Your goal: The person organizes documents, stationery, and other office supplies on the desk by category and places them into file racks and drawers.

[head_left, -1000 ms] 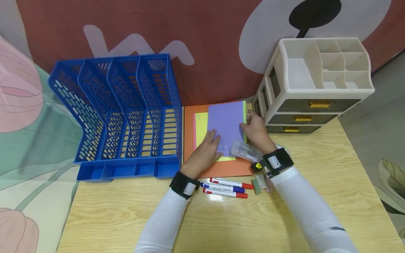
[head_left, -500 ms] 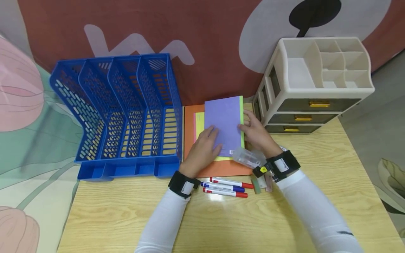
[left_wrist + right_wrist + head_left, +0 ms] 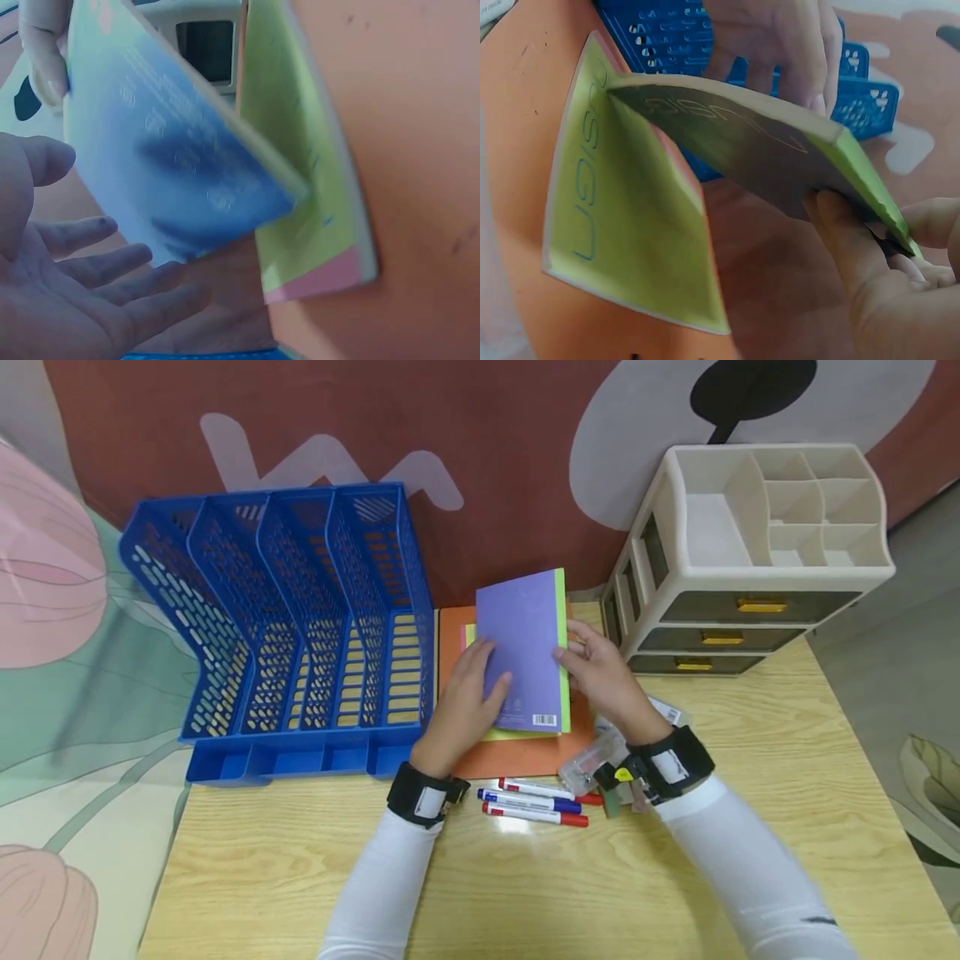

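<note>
A purple notebook (image 3: 528, 635) with a green spine is tilted up off a yellow notebook (image 3: 622, 217), which lies on a flat orange item (image 3: 487, 766). My right hand (image 3: 603, 685) pinches the purple notebook by its green spine, thumb on one face and fingers behind. At the opposite edge is my left hand (image 3: 461, 702); the left wrist view shows its fingers (image 3: 112, 262) extended and spread beside the cover, with the thumb apart. In the head view most of the yellow notebook is hidden under the purple one.
A blue file rack (image 3: 420, 752) stands left, a white drawer organizer (image 3: 678, 560) right. Several markers (image 3: 525, 814) lie in front of the orange item. Beneath my right wrist are a clear plastic case (image 3: 585, 764) and a green block (image 3: 611, 803), partly covered.
The purple notebook has lifted off the stack and shifted left, its far edge rising. Both hands have moved left with it, and the barcode on its cover now shows.
</note>
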`<state>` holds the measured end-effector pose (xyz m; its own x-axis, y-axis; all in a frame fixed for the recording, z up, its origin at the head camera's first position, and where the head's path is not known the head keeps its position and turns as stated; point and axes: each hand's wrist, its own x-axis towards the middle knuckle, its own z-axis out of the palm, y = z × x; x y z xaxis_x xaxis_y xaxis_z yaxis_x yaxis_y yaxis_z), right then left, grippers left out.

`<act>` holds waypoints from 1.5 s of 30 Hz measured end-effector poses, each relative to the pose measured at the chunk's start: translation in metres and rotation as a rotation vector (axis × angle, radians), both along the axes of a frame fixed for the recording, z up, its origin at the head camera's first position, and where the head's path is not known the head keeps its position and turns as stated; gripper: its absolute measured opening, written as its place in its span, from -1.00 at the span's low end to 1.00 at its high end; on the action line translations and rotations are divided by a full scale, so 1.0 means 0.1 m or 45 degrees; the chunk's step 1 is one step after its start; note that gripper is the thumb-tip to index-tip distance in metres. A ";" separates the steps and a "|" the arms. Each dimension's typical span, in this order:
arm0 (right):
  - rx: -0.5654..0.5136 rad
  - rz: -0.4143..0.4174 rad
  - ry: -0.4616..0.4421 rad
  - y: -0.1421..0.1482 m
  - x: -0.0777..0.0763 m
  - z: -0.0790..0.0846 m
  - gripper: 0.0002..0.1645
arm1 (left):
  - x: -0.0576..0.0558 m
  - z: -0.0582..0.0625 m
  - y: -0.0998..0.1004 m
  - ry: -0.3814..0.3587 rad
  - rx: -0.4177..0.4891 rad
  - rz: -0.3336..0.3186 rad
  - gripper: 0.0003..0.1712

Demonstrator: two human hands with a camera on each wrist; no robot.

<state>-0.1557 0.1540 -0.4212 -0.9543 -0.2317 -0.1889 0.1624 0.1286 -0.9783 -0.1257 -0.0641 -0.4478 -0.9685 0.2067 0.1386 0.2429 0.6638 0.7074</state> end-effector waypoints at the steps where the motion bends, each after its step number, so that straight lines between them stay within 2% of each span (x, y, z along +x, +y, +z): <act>1: 0.022 -0.006 0.041 -0.01 0.03 0.02 -0.41 | 0.00 0.02 -0.01 0.016 0.017 0.005 -0.31; 5: 0.104 -0.064 0.227 -0.06 0.12 0.11 -0.43 | 0.02 0.09 -0.05 0.073 0.150 -0.006 -0.30; 8: 0.176 -0.135 0.359 -0.11 0.19 0.14 -0.47 | 0.05 0.16 -0.05 0.063 0.285 -0.046 -0.30; 12: 0.284 -0.182 0.500 -0.19 0.31 0.17 -0.49 | 0.09 0.26 -0.04 -0.041 0.490 -0.093 -0.26; 16: 0.314 -0.193 0.585 -0.28 0.41 0.19 -0.50 | 0.11 0.36 -0.02 -0.144 0.690 -0.101 -0.28; 20: 0.331 -0.177 0.686 -0.38 0.47 0.17 -0.52 | 0.11 0.44 0.00 -0.212 0.828 -0.098 -0.31; 24: 0.374 -0.118 0.829 -0.46 0.52 0.19 -0.47 | 0.13 0.50 0.01 -0.259 0.918 -0.114 -0.29; 31: 0.500 -0.066 1.044 -0.56 0.59 0.22 -0.37 | 0.16 0.60 0.02 -0.263 1.063 -0.151 -0.23; 40: 0.700 -0.010 1.292 -0.64 0.63 0.13 -0.34 | 0.21 0.58 -0.02 -0.248 1.134 -0.216 -0.25; 45: 0.732 0.014 1.324 -0.69 0.64 0.06 -0.33 | 0.23 0.56 -0.01 -0.247 1.204 -0.119 -0.31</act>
